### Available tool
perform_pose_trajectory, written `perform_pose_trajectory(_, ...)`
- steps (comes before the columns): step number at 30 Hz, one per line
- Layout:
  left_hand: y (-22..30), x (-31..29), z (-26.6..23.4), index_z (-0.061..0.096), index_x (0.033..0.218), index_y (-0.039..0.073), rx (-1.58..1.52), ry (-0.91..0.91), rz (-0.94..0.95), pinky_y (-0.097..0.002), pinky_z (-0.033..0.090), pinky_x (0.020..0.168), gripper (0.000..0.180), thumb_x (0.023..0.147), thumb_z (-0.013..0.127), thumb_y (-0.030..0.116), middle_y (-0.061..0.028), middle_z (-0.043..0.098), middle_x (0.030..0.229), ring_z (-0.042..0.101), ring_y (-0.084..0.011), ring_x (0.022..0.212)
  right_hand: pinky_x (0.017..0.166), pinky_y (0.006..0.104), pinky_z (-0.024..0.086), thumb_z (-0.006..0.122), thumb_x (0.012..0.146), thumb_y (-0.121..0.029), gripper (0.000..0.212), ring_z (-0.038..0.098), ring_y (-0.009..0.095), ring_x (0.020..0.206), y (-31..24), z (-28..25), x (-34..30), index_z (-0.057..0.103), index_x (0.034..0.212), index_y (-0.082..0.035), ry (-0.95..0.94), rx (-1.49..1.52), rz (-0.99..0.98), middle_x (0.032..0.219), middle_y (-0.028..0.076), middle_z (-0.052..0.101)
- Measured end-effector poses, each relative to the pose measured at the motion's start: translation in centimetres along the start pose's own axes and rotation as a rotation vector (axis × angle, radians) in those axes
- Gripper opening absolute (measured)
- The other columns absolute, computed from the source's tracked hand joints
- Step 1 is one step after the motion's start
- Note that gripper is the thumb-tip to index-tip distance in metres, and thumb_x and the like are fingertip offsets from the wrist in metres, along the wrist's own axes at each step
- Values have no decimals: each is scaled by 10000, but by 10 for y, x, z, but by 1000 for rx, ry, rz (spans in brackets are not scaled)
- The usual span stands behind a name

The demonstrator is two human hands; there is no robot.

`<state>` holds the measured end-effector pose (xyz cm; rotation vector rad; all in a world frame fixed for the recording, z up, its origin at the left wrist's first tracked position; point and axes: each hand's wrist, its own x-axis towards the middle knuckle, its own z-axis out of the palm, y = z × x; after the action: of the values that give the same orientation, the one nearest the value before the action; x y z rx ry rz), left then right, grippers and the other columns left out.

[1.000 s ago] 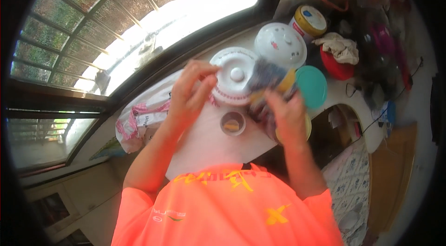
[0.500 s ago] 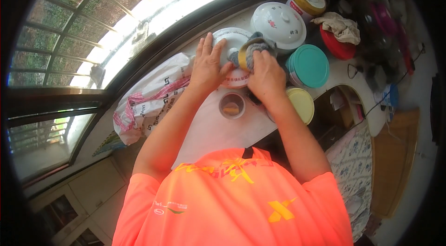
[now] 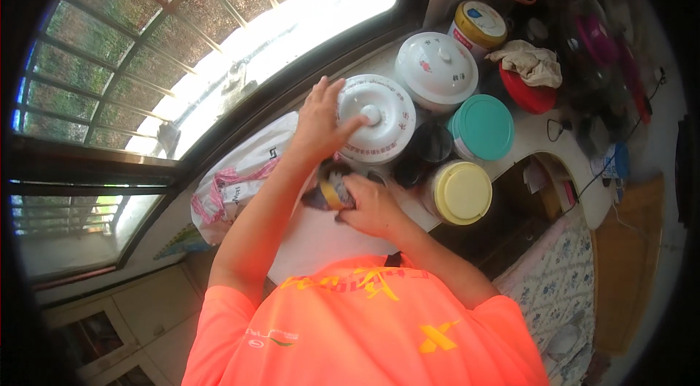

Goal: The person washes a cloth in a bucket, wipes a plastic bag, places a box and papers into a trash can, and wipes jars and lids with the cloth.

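"Left hand?"
"Spread wide on the white lid, thumb at its knob."
"Right hand?"
"Angled inward, holding a grey-and-yellow cloth just below the lid."
"Writing?"
"Red lettering rings the lid; black print marks the white bag."

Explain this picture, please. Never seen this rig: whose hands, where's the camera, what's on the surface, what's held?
There is no robot: these are a person's bare hands, seen from above by the left of two head-worn fisheye cameras, so straight edges look bent.

The left hand is open, spread over the left side of a white lidded pot, its thumb near the lid's knob; contact is hard to judge. The right hand holds a blurred, grey bundle with a yellow band.

Also on the pale surface are a second white pot, a teal-lidded tub, a yellow-lidded tub and a white plastic bag.
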<state>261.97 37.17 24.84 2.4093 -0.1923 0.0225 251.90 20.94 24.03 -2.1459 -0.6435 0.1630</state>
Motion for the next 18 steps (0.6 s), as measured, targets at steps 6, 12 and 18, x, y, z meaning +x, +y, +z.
perform_pose_trajectory(6,57,2,19,418,1395,115,577,-58,148,-586,243,1081,1014,611,752,664,-240,304,1483,248,-449,1388,759,465,479,658,679,-130,294,584,416,901,1,-22,-9,541,931,-37,-256,335,225,955,165,610)
perform_pose_trajectory(12,33,9,17,602,1080,85,353,84,305,-471,424,881,426,745,739,308,-136,576,1104,528,-345,1089,670,384,539,684,711,-58,333,670,305,799,14,-37,-30,553,1013,-7,-208,531,316,973,139,613)
perform_pose_trajectory(18,36,18,18,619,1016,56,371,-40,307,-419,469,815,304,771,707,213,-148,581,1009,576,-337,959,569,308,568,688,750,3,338,689,180,690,21,-26,-46,561,1061,32,-122,813,477,902,110,604)
